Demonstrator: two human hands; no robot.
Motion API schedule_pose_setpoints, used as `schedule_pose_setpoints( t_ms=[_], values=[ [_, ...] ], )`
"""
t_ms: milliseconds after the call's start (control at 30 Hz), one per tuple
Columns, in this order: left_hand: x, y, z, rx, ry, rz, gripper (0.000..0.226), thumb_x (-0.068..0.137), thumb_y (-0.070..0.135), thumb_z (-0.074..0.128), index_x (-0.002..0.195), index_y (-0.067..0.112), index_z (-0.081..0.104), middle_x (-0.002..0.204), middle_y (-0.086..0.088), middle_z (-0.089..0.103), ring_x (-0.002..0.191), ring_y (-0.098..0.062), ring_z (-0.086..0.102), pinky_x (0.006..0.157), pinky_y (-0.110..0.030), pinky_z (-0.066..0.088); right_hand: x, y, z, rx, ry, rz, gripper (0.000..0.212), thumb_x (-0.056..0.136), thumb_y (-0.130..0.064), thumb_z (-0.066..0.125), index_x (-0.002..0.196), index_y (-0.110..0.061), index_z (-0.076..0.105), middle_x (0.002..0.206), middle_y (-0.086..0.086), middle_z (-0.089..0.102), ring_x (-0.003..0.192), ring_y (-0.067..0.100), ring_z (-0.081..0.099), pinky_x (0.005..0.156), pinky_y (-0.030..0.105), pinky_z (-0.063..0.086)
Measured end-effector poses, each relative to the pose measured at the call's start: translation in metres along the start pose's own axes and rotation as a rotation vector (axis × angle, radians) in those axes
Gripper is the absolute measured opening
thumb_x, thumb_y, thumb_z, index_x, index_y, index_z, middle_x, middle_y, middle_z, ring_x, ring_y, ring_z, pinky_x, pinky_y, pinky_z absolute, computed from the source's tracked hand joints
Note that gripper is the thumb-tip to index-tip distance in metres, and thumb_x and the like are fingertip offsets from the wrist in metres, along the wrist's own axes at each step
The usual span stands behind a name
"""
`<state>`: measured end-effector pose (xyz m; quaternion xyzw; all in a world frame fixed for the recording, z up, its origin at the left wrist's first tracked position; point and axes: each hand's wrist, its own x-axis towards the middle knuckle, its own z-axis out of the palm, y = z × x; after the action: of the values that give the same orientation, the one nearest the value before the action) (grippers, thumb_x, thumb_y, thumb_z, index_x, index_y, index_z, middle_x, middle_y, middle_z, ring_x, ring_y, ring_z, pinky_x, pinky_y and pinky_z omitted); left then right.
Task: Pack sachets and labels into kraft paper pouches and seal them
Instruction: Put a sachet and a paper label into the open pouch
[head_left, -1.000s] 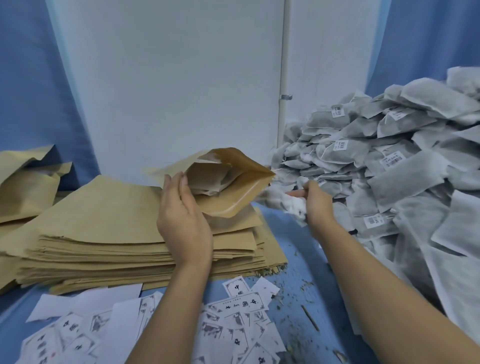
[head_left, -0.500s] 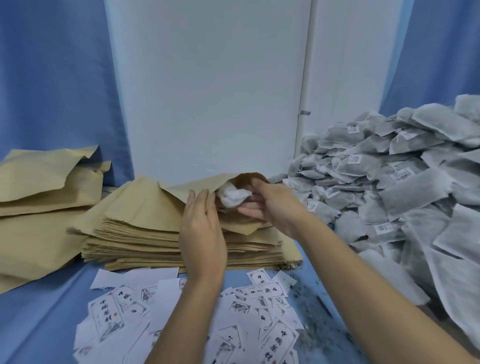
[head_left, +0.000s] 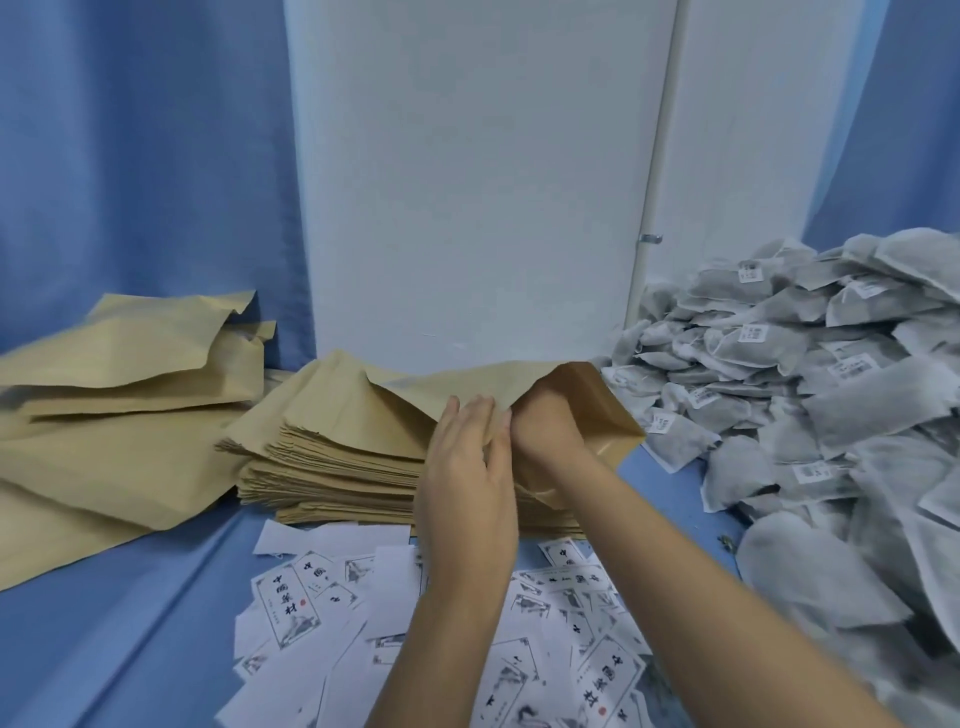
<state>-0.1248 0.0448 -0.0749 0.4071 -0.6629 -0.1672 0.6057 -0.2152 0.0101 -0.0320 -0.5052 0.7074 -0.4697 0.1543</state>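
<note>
One tan kraft paper pouch (head_left: 597, 410) is propped on the stack of flat tan pouches (head_left: 322, 467); the left hand (head_left: 467, 467) is pressed against it, fingers straight, and the right hand (head_left: 545, 428) is buried inside (grip cannot be told)

Black brush characters were noted on the white labels (head_left: 289, 604) scattered on the tabletop (head_left: 130, 623): "中國" at the top and "材" at the bottom were made out, the third character unclear. Stickers (head_left: 754, 333) on the sachets (head_left: 841, 410) were printed barcode-style, too small to be read.
</note>
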Motion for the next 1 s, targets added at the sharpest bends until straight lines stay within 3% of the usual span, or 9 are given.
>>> schedule_pose_setpoints(
  t_ms=[67,133,300,367,567,700,800,900,1000],
  values=[
    [0.005,-0.001,-0.005,0.032,-0.003,0.005,0.036,0.096,0.038,0.045,0.124,0.023,0.062,0.133,0.012,0.056,0.137,-0.003,0.03,0.087,0.006,0.016,-0.004,0.002,0.0,-0.023,0.071,-0.105,0.02,0.095,-0.012,0.044,0.084,-0.008,0.06,0.092,0.014,0.063,0.082,0.028,0.056,0.068,0.028,0.037],
    [0.008,-0.001,-0.01,0.031,-0.006,-0.01,0.034,0.096,0.037,0.046,0.123,0.025,0.063,0.131,0.012,0.057,0.136,-0.005,0.032,0.087,-0.001,0.02,-0.004,0.002,0.001,0.047,0.081,-0.192,0.025,0.093,-0.016,0.046,0.07,-0.014,0.056,0.082,0.009,0.065,0.072,0.022,0.052,0.064,0.028,0.037],
    [0.009,0.0,-0.014,0.006,-0.03,-0.027,0.035,0.096,0.038,0.045,0.121,0.024,0.064,0.124,0.011,0.06,0.126,-0.008,0.045,0.088,-0.013,0.031,-0.003,0.002,0.003,-0.134,-0.08,-0.215,0.025,0.098,-0.021,0.039,0.101,-0.012,0.063,0.102,0.008,0.067,0.092,0.029,0.058,0.07,0.029,0.037],
    [0.012,-0.001,-0.015,0.008,-0.051,-0.03,0.036,0.096,0.038,0.042,0.122,0.022,0.063,0.123,0.009,0.06,0.126,-0.01,0.045,0.092,-0.017,0.034,-0.006,0.0,0.004,-0.057,-0.077,-0.212,0.026,0.098,-0.022,0.039,0.099,-0.014,0.064,0.1,0.007,0.067,0.091,0.029,0.057,0.073,0.031,0.041],
    [0.02,-0.013,-0.022,-0.007,-0.25,-0.079,0.041,0.101,0.027,0.034,0.14,0.019,0.042,0.149,0.006,0.034,0.139,0.002,0.007,0.105,-0.018,0.011,-0.035,-0.001,0.003,0.293,0.096,-0.217,0.032,0.087,-0.014,0.049,0.056,-0.017,0.054,0.056,-0.002,0.058,0.053,0.013,0.048,0.057,0.028,0.038],
    [0.024,-0.018,-0.027,-0.007,-0.203,-0.197,0.04,0.099,0.025,0.037,0.139,0.024,0.043,0.149,0.003,0.033,0.128,-0.006,0.016,0.093,-0.013,0.011,-0.055,0.007,-0.005,0.544,-0.28,-0.256,0.023,0.073,-0.019,0.046,0.055,-0.013,0.059,0.044,0.007,0.051,0.035,0.014,0.036,0.039,0.016,0.028],
    [0.026,-0.019,-0.031,-0.012,-0.182,-0.223,0.037,0.1,0.024,0.038,0.135,0.021,0.049,0.142,-0.002,0.039,0.125,-0.011,0.021,0.09,-0.012,0.013,-0.064,0.018,-0.005,0.18,-0.515,-0.308,0.023,0.074,-0.019,0.048,0.058,-0.012,0.063,0.048,0.01,0.058,0.039,0.013,0.046,0.043,0.019,0.037],
    [0.025,-0.019,-0.034,-0.005,-0.18,-0.157,0.036,0.101,0.021,0.037,0.133,0.018,0.051,0.134,-0.002,0.045,0.119,-0.01,0.026,0.087,-0.007,0.015,-0.066,0.033,0.002,-0.283,-0.549,-0.345,0.021,0.078,-0.018,0.052,0.072,-0.003,0.067,0.07,0.01,0.069,0.055,0.014,0.056,0.057,0.032,0.048],
    [0.024,-0.018,-0.034,0.005,-0.182,-0.116,0.035,0.101,0.021,0.038,0.133,0.017,0.052,0.129,-0.001,0.046,0.113,-0.006,0.026,0.085,-0.006,0.016,-0.063,0.046,0.002,-0.572,-0.552,-0.311,0.017,0.083,-0.025,0.064,0.094,-0.013,0.069,0.093,0.003,0.068,0.084,0.018,0.06,0.075,0.033,0.052]
  ],
)
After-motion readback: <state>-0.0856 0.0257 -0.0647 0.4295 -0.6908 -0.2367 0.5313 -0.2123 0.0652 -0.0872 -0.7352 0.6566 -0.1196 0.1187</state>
